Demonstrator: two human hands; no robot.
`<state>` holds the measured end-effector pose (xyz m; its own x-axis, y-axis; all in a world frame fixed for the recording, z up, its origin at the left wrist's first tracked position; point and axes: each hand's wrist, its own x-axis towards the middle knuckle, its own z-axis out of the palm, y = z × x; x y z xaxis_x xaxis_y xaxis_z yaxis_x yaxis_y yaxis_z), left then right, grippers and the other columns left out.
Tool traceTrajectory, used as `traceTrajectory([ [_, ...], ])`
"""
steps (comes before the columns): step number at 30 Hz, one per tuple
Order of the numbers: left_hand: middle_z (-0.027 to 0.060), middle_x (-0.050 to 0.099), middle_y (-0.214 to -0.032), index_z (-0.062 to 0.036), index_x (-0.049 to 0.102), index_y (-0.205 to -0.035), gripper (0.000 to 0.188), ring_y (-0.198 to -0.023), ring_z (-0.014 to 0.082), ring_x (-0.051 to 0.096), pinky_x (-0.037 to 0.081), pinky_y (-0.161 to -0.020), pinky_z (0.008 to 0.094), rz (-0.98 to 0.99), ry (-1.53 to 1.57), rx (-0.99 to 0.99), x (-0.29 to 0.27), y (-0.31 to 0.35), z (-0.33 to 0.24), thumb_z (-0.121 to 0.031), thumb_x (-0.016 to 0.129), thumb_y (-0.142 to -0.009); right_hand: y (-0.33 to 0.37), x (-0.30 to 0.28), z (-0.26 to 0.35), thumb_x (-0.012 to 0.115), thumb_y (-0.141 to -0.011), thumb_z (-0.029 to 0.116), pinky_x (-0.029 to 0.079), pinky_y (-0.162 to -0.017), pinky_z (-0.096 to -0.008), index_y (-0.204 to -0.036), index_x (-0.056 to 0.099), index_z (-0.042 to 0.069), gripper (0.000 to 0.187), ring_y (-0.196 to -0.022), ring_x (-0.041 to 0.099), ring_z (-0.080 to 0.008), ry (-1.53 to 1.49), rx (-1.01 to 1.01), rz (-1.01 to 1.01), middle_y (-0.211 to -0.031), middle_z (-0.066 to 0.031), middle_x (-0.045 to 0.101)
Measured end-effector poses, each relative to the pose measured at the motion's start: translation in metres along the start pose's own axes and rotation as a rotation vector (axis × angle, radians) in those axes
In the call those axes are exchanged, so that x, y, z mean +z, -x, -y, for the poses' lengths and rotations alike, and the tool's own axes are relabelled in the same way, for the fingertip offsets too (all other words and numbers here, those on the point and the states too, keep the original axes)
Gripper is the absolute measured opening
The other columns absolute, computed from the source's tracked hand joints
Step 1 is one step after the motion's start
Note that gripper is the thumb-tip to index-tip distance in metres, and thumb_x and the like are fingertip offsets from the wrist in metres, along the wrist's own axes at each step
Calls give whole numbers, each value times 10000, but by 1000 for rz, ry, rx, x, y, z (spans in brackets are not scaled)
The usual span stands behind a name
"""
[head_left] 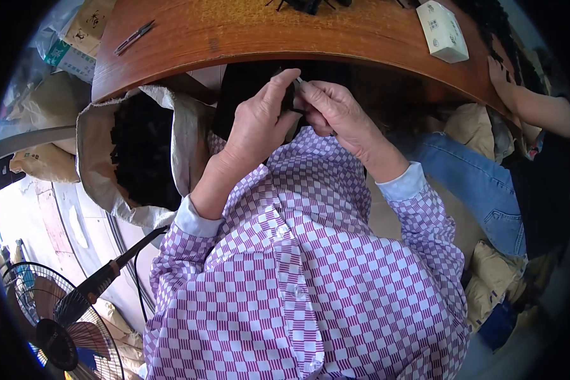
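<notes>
Both my hands are raised in front of my lap, just below the near edge of the wooden table [209, 58]. My left hand [253, 126] is closed, with fingers and thumb around a small dark piece that is mostly hidden. Close beside it, my right hand [339, 111] has its fingers curled in a pinch. A small pale, shiny tip [299, 80] shows between the two hands, against the right fingertips. What kind of thing it belongs to cannot be made out. Dark cloth lies behind the hands under the table edge.
Left of my arm stands a white woven sack [95, 161] filled with black pieces [144, 152]. A fan [57, 342] is at lower left. On the table lie a pen [134, 38], a tissue pack [442, 31] and black items [305, 5]. At right, another person's arm [538, 107] rests by the table.
</notes>
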<state>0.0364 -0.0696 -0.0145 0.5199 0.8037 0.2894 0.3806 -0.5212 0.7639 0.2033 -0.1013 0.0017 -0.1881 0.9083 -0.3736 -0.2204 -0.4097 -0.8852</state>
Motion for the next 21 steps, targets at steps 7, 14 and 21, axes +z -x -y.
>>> traceTrajectory([
  [7, 25, 588, -806, -75, 464, -1275, 458, -686, 73, 553, 461, -585, 213, 13, 665, -327, -9, 8, 0, -29, 636, -853, 8, 11, -9, 487, -973, 328, 254, -431, -179, -969, 561, 69, 269, -487, 339, -18, -55, -159, -36, -587, 65, 406],
  [14, -2, 561, -764, -81, 503, -1213, 379, -642, 41, 526, 396, -515, 166, -12, 835, -434, -6, 11, 0, -31, 628, -859, 1, 19, -21, 454, -992, 257, 273, -453, -181, -979, 553, 35, 244, -510, 327, -20, 311, -321, -73, -604, 64, 378],
  [21, -22, 506, -703, -71, 491, -1096, 275, -600, 36, 509, 376, -483, 160, -59, 714, -350, -2, 16, 10, -6, 607, -855, -1, 28, -14, 467, -982, 202, 313, -469, -190, -1011, 569, 24, 207, -554, 394, -29, 633, -360, -75, -639, 36, 420],
])
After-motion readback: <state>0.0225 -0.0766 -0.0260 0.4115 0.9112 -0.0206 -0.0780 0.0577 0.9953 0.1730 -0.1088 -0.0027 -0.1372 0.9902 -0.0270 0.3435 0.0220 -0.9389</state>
